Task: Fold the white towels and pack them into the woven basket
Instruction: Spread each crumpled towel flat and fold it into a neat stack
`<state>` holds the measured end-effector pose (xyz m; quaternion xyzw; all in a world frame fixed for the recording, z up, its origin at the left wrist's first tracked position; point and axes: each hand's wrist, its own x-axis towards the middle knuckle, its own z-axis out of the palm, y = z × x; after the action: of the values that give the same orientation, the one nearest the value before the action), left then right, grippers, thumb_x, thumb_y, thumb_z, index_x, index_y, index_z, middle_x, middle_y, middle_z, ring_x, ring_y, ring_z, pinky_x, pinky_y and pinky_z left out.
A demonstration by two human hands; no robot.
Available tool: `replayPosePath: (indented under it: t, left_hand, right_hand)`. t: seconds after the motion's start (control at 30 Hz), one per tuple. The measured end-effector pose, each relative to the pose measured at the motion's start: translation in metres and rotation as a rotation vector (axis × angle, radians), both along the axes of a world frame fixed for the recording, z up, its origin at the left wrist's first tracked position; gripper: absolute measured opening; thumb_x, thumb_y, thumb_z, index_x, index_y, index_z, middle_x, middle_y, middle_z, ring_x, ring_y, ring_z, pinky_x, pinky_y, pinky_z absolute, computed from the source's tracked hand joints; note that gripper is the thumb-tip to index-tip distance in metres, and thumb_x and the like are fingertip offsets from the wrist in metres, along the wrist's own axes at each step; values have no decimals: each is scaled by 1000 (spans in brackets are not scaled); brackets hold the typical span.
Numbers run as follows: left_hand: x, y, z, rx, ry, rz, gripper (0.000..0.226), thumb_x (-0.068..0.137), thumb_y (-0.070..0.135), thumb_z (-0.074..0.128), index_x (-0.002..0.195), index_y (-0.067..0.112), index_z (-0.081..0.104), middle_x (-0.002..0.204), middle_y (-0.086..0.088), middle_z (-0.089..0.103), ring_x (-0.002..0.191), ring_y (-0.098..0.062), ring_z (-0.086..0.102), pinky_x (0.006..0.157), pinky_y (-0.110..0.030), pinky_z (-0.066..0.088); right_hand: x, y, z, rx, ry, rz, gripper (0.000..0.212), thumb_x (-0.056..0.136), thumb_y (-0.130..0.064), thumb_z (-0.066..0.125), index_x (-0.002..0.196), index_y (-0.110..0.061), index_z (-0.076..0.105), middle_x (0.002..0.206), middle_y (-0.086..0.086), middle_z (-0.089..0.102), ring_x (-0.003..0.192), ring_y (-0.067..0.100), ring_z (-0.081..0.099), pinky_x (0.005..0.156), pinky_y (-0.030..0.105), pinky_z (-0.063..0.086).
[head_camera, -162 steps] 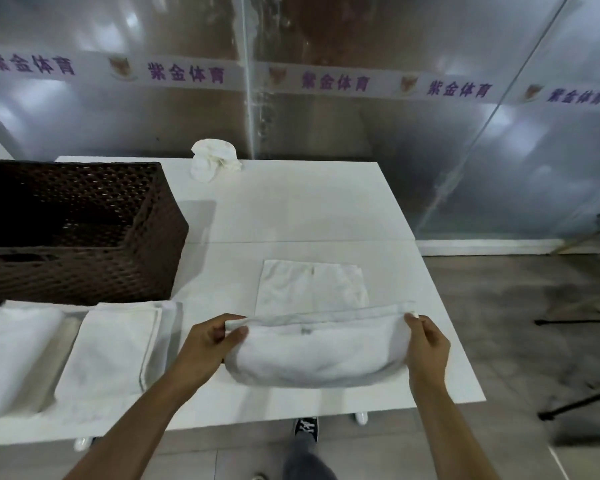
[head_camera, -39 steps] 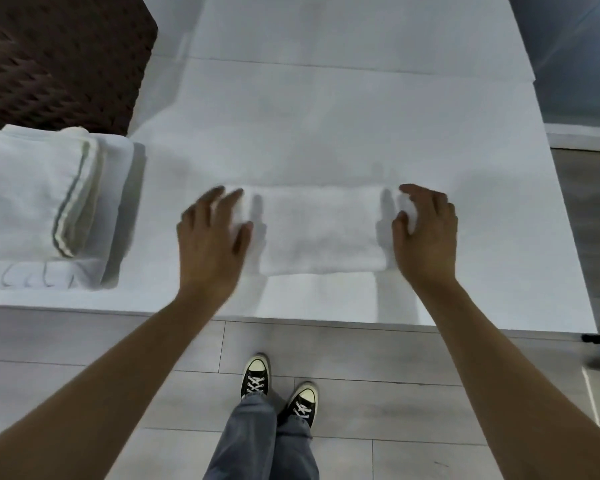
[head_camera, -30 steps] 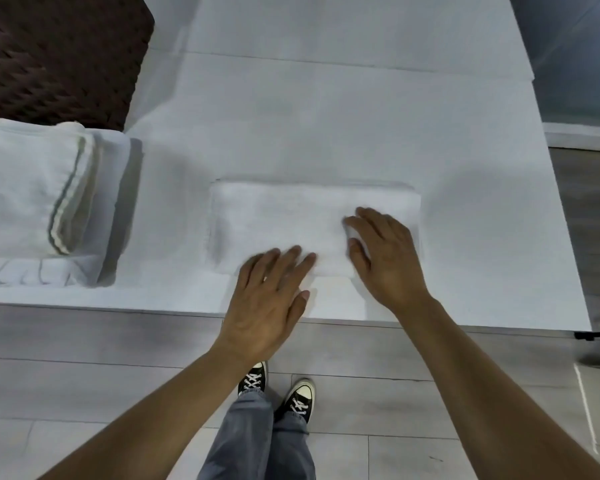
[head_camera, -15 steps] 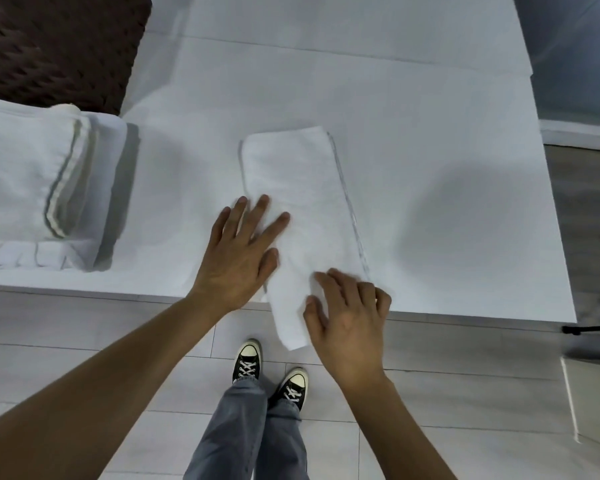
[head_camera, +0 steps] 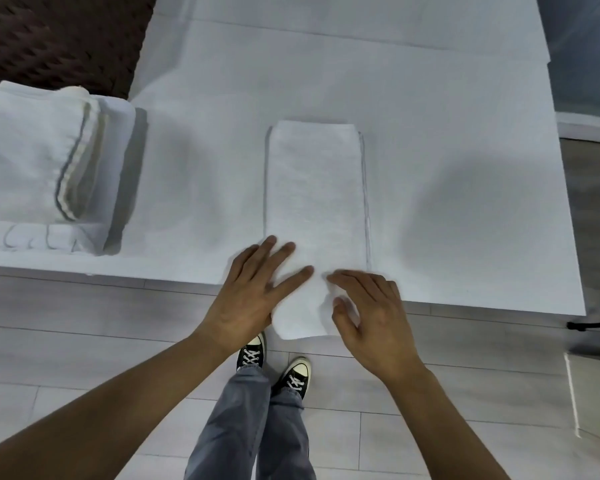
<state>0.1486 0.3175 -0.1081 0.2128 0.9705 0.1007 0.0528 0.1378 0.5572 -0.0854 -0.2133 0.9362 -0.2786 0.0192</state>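
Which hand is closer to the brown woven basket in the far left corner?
Left. The left hand rests on the near end of the long folded white towel, on the side facing the brown woven basket. The right hand is farther right.

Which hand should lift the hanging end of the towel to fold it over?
Probably the right hand. Its thumb and fingers already curl round the towel's near end, which hangs over the table edge. The left hand lies flat on the towel, well placed to steady it.

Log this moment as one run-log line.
step: folding | towel: long strip, near end overhangs table edge | left hand: flat on towel | right hand: grips near end | basket: far left
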Motion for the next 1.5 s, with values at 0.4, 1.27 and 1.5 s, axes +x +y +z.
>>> replayPosePath:
  t: [0.4,1.27,1.5]
  left_hand:
    - [-8,-24,56,556,-204,181,36,96,49,46,117,30,69,114,18,70,109,-1,58,98,-19,40]
    - [-72,-26,43,881,-413,1076,27,81,35,82,99,25,65,86,0,71,79,-22,72,74,-47,62]
    - [-59,-22,35,793,-463,1112,33,82,39,78,108,22,65,96,6,69,89,-20,70,80,-44,61]
  right_hand:
    - [-6,31,12,69,68,199,77,76,-47,84,143,-21,55,143,-10,57,146,9,40,123,56,22]
    - [-105,-55,9,-390,-403,-681,29,94,-46,65,100,-17,61,87,-5,66,77,11,62,65,27,42]
    - [-73,-50,16,-359,-549,-769,33,95,-47,59,117,-25,50,105,-1,61,91,14,59,71,29,40]
